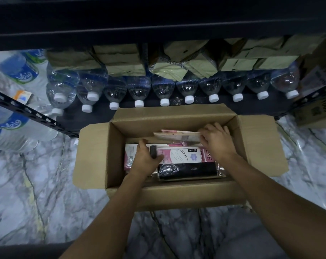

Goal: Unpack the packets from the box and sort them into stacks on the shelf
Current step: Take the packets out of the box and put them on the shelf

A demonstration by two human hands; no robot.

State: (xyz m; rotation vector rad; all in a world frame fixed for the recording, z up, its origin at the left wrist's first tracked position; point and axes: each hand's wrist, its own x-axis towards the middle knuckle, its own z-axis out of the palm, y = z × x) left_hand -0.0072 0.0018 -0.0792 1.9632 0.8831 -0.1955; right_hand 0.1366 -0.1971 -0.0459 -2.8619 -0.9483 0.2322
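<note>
An open cardboard box stands on the marble floor in front of a dark shelf. Inside lie flat pink-and-white packets and a black packet in clear wrap. My left hand is down in the box, fingers closed on the left end of a pink-and-white packet. My right hand pinches the right end of a pale packet that stands tilted against the box's far wall.
Water bottles lie in a row on the lower shelf, caps toward me, with brown paper packages stacked behind them. Wrapped bottle packs sit at the left, a carton at the right.
</note>
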